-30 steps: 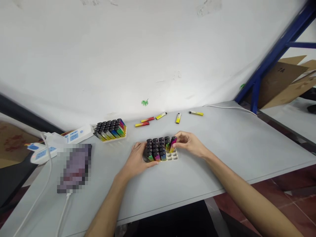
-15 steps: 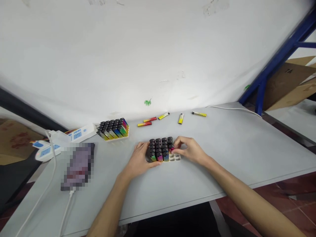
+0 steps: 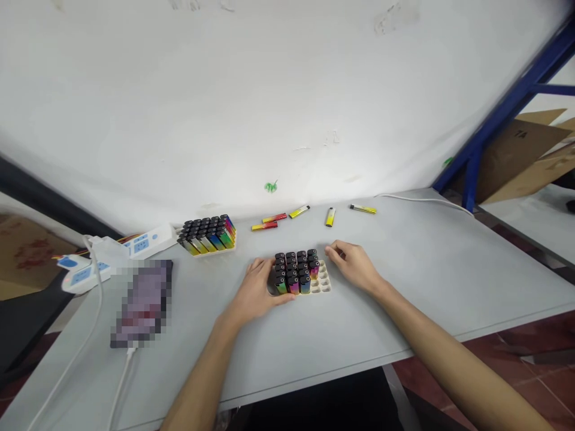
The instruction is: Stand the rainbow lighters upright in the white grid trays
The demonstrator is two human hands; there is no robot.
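Note:
A pale tray [image 3: 326, 281] with round holes holds several upright lighters [image 3: 293, 281] with black tops and colourful bodies; holes at its right side are bare. My left hand [image 3: 260, 288] grips the left side of the tray and its lighters, thumb along the front edge and fingers behind. Just right of the tray is my right hand [image 3: 353, 261], its fingers loosely curled and apart, with nothing seen between them. The pink lighter [image 3: 314, 270] stands at the right end of the filled part.
A second tray [image 3: 211, 252] full of lighters stands at the back left. Several loose lighters [image 3: 330, 216] lie near the wall. At left are a power strip [image 3: 150, 240], a blurred-out phone [image 3: 146, 299] and white cables. A blue frame [image 3: 471, 173] rises at right.
My right hand has let go of the pink lighter, which now stands in the tray, and has moved off to the right. My left hand keeps its hold.

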